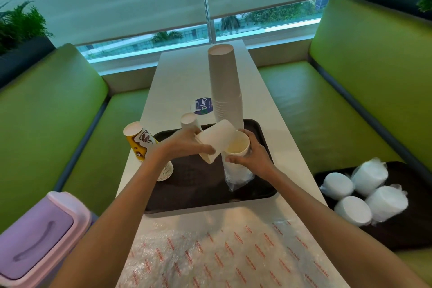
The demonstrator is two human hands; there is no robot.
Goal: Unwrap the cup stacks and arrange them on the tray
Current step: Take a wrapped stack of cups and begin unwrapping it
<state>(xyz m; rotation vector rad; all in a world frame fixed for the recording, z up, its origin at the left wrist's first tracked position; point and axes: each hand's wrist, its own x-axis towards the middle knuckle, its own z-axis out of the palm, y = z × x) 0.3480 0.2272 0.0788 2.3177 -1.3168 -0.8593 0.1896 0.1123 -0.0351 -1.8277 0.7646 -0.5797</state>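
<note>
A dark tray point(201, 199) lies on the white table. My left hand point(184, 145) grips a short white cup stack point(216, 140), tilted on its side above the tray. My right hand point(254, 156) holds an upright stack of white cups point(237, 147) whose lower part is still in clear plastic wrap point(238, 176). A tall inverted white cup stack point(225, 84) rises from the tray's far side. A smaller white stack point(189, 121) and a yellow printed cup stack point(140, 140) stand at the tray's left.
Printed bubble wrap point(222, 252) covers the near table. A second dark tray point(406, 229) on the right green bench holds several wrapped cup bundles point(369, 175). A purple lidded bin point(35, 238) sits at the lower left. A round sticker point(202, 105) lies beyond the tray.
</note>
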